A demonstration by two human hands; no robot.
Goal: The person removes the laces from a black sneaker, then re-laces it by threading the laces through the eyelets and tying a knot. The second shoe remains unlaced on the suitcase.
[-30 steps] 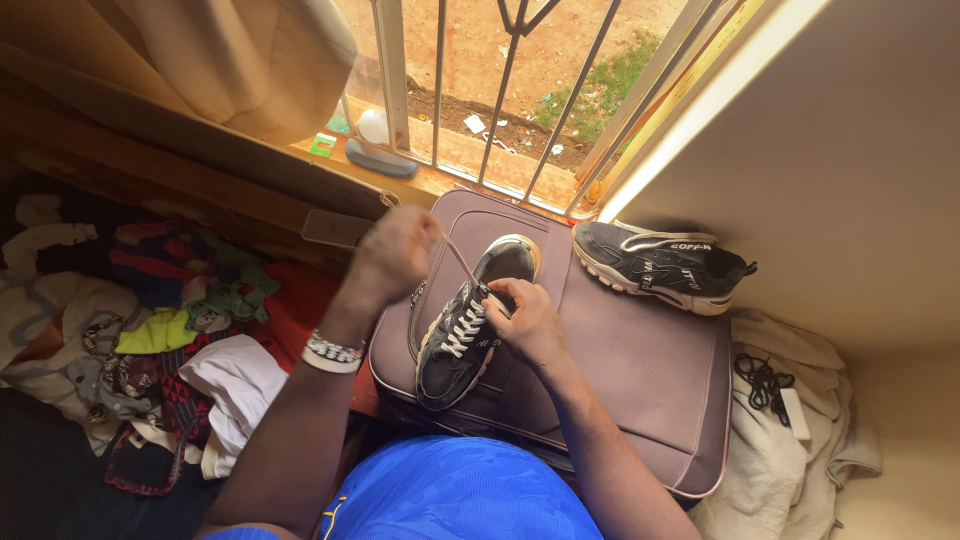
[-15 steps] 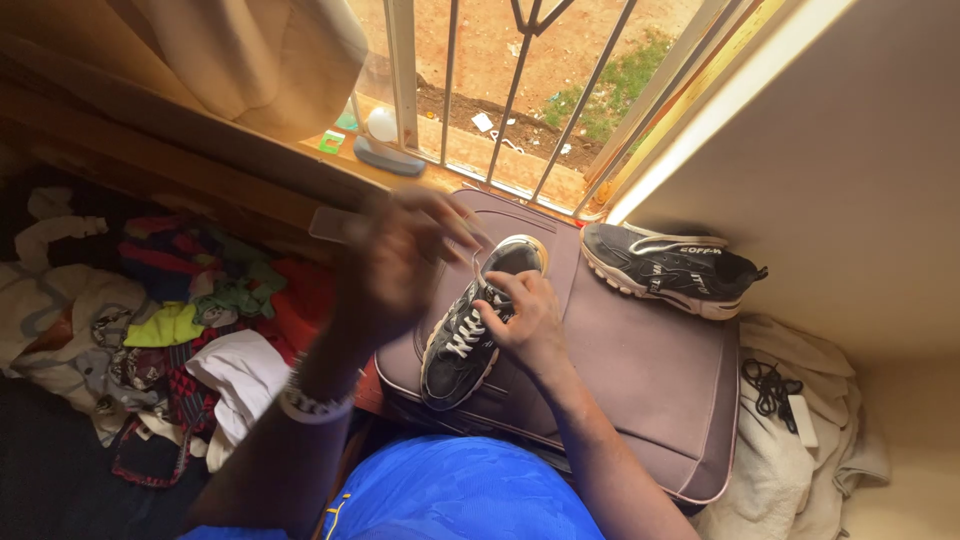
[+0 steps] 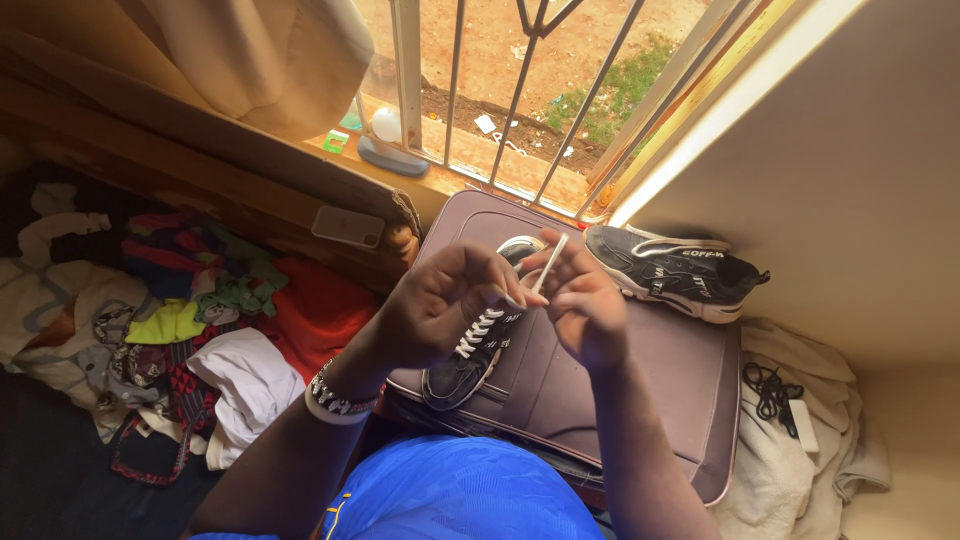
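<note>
Both my hands raised together, left hand (image 3: 440, 310) fingers curled, right hand (image 3: 583, 300) pinching, forearms angled inward.

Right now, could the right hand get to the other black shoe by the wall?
Probably yes. The other black shoe lies uncovered on the suitcase, just beyond the right hand, with nothing between them. But that hand is pinching the white lace.

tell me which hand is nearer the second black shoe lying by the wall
Right. The right hand, pinching a white lace, is just left of the second black shoe; the left hand is farther left, over the laced shoe.
</note>
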